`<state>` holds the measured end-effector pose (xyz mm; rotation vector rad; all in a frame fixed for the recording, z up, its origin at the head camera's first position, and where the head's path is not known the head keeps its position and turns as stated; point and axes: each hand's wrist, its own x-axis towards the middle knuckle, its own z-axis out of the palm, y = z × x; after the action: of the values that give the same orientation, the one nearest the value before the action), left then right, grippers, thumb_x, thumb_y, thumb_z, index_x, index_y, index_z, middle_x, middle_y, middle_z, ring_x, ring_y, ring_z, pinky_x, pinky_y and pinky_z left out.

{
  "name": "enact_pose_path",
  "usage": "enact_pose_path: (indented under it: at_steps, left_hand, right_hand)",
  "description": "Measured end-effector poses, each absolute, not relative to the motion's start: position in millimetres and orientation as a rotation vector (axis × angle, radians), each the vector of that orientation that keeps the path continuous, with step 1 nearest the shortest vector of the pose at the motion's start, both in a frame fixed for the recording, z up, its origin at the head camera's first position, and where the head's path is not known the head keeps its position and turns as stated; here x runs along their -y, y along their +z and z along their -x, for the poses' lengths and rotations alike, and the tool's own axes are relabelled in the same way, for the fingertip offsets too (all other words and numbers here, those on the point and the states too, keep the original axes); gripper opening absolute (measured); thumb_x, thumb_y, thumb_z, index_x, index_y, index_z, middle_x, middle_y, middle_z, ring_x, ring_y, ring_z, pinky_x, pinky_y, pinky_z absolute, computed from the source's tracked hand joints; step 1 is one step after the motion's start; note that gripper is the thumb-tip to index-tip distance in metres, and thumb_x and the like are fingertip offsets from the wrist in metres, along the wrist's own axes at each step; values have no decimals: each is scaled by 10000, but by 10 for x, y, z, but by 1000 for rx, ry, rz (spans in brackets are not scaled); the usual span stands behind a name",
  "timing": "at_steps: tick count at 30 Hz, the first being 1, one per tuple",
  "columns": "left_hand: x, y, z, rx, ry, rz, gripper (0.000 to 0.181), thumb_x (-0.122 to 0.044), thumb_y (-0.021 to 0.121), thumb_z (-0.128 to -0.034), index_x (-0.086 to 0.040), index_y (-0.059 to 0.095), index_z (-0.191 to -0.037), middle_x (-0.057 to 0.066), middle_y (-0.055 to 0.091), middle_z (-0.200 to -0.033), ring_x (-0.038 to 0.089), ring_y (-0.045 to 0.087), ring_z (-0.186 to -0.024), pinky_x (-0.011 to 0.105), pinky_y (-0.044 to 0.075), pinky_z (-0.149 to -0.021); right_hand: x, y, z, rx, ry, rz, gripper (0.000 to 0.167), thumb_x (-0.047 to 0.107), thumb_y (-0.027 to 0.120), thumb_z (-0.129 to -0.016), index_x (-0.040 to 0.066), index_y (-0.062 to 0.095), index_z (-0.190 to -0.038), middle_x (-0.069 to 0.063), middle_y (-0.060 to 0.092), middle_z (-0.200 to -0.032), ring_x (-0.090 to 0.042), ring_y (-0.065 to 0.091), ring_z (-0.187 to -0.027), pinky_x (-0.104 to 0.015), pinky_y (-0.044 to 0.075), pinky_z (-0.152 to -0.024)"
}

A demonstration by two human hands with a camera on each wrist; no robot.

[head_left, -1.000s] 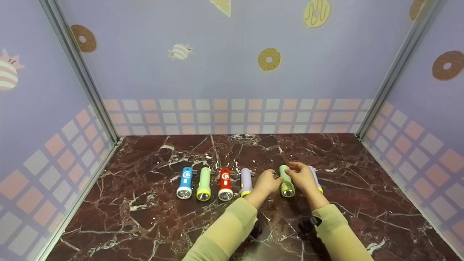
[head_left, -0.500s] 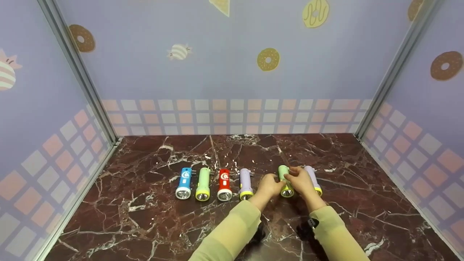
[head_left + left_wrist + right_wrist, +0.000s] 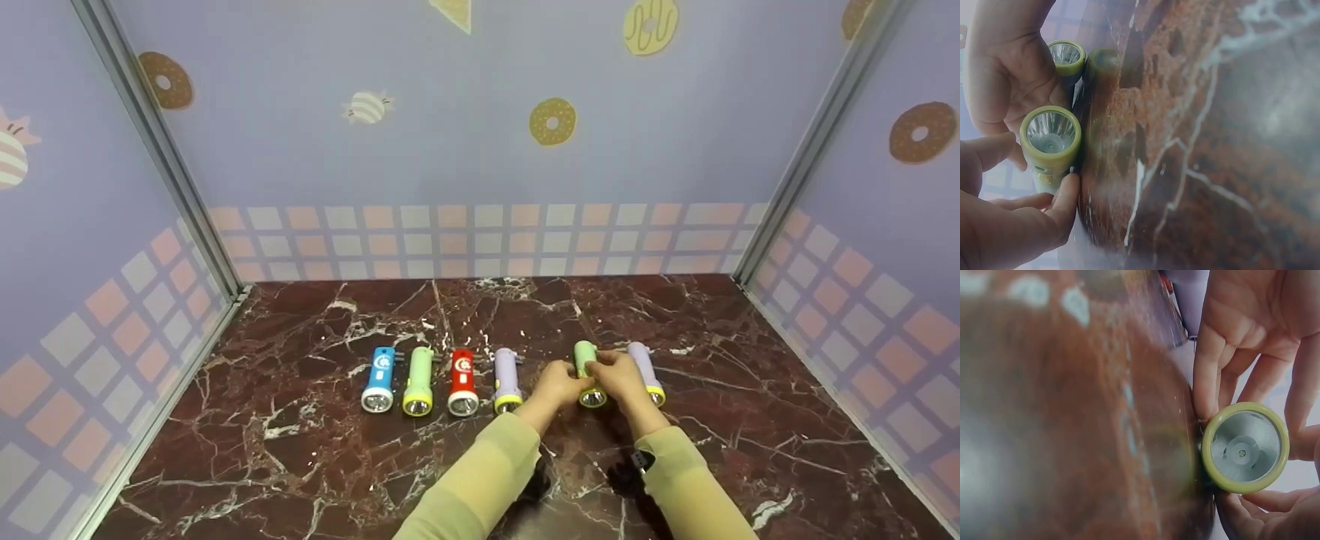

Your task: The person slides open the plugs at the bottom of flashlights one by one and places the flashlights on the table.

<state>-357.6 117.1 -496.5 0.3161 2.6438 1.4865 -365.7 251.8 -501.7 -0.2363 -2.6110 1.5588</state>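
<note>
A light green flashlight (image 3: 584,355) with a yellow-green rim lies on the table, its lens toward me. My left hand (image 3: 559,385) holds its left side, thumb and fingers on the body. From the right, my right hand (image 3: 621,376) grips the same flashlight. In the left wrist view the green flashlight (image 3: 1050,140) sits between the left hand's thumb and fingers, low against the tabletop. The right wrist view shows its round lens (image 3: 1242,453) with fingers of both hands around it. Just right of my right hand lies a purple flashlight (image 3: 643,363).
Left of my hands, a purple flashlight (image 3: 507,371), a red one (image 3: 463,371), another green one (image 3: 419,375) and a blue one (image 3: 381,371) lie in a row, lenses toward me. The dark red marbled table (image 3: 300,465) meets patterned panels (image 3: 487,165) at the back and sides.
My left hand has come in against the green flashlight, and my right hand has shifted slightly down along it. The other flashlights stay put; the view has shifted slightly.
</note>
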Motion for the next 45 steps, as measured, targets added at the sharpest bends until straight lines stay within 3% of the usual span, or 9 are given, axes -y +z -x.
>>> enact_pose_path:
  at_steps: [7,15,20,25,28,30,35,38,45]
  left_hand:
    - [-1162,-4970,3581,-2628,1499,-334,207,-161,770,-834,27,708,-773,-32,494,-667,104,407,-618,188,337,-560]
    - [-1125,-4963,3570,-2585,1564,-334,205,-138,787,-835,55,727,-803,-51,495,-670,85,418,-610,170,348,-563]
    - [-1087,-4952,3554,-2573,1581,-327,208,-153,792,-847,42,724,-817,-70,468,-659,77,416,-608,164,334,-554]
    - [-1042,-4949,3537,-2573,1585,-346,207,-152,782,-844,47,742,-887,-40,554,-719,74,458,-644,166,385,-588]
    - [-1013,-4954,3522,-2560,1597,-358,197,-137,777,-845,50,748,-903,-29,583,-732,68,471,-649,164,401,-591]
    - [-994,-4955,3511,-2556,1602,-355,197,-133,776,-850,48,751,-922,-23,602,-743,64,482,-656,160,409,-594]
    - [-946,-4944,3472,-2535,1640,-339,182,-115,765,-874,45,743,-960,-28,588,-738,67,484,-656,157,406,-588]
    - [-916,-4933,3448,-2552,1648,-351,173,-113,756,-877,41,737,-954,-25,584,-732,66,472,-651,164,400,-590]
    - [-837,-4884,3382,-2558,1692,-392,207,-89,746,-879,56,736,-1027,104,734,-869,63,527,-709,177,473,-636]
  right_hand:
    - [-2478,-5019,3655,2590,1619,237,486,41,628,-905,-197,561,-1323,-381,604,-1324,-358,641,-1119,-310,562,-882]
    - [-2474,-5009,3644,2575,1671,247,495,29,626,-905,-200,546,-1337,-387,574,-1360,-328,631,-1115,-275,546,-871]
    - [-2470,-5006,3645,2543,1757,251,523,29,619,-919,-208,505,-1370,-391,579,-1348,-239,651,-983,-202,531,-764]
    - [-2469,-4992,3635,2506,1834,271,520,33,639,-911,-189,522,-1366,-226,695,-1057,-104,592,-737,-172,487,-622]
    - [-2460,-4976,3616,2500,1864,274,521,42,651,-908,-180,530,-1363,-96,671,-934,-77,552,-666,-176,466,-578]
    - [-2448,-4963,3600,2501,1873,270,517,47,657,-910,-169,538,-1364,-166,695,-980,-79,573,-688,-179,482,-587]
    - [-2397,-4918,3563,2511,1858,247,520,67,662,-920,-147,543,-1379,-339,615,-1339,-143,657,-877,-209,549,-707]
    - [-2369,-4899,3549,2503,1869,239,519,69,661,-926,-138,541,-1387,-343,597,-1367,-174,663,-940,-230,559,-751]
    - [-2309,-4854,3512,2468,1917,199,502,59,646,-939,-124,540,-1394,-342,584,-1385,-226,660,-1026,-263,578,-807]
